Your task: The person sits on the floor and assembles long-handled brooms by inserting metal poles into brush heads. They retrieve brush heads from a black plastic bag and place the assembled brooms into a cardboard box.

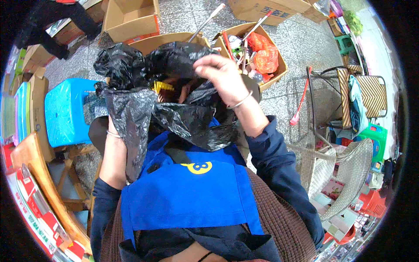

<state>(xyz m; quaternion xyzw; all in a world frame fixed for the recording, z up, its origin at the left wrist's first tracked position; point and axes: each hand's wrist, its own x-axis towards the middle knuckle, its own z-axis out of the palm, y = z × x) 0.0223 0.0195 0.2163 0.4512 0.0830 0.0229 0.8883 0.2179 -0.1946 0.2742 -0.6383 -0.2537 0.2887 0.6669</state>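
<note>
Both of your hands are at the black plastic bag (174,109) held up over your blue apron (192,192): your right hand (220,74) pinches the bag's upper edge from above, while your left hand is buried under the hanging film, so you cannot tell its grip, only that the wrist disappears into the bag. Something yellow (162,86) shows inside the bag's mouth, a blue stool (65,109) stands to your left, and a cardboard box (257,48) of red packets lies just beyond the bag.
</note>
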